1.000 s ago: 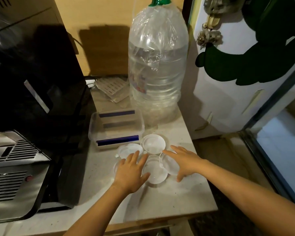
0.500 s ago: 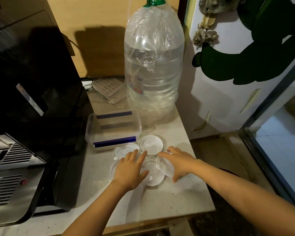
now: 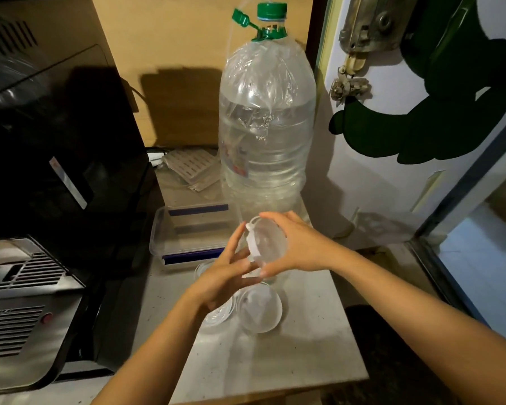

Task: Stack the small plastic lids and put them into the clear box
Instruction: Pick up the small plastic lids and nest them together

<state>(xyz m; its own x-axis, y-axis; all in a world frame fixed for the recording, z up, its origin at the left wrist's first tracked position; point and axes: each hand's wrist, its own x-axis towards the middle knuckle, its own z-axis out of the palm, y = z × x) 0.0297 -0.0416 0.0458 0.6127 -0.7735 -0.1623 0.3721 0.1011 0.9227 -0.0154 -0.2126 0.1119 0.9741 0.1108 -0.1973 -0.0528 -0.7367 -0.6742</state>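
Lids [image 3: 260, 309] on table [image 3: 304, 352] partly hidden under left hand [image 3: 225, 276]; count unclear. Right hand [image 3: 297, 247] grips one lid [image 3: 268, 244], tilted, left fingertips [image 3: 236, 239] touching; box [image 3: 193, 229] at 11 o'clock.

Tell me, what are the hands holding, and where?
The right hand holds a small lid by its rim, tilted up off the table. The left hand has fingertips at its near edge.

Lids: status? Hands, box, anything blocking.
Right hand holds lid raised; left hand meets it. Other lids on counter. Clear box open, unobstructed.
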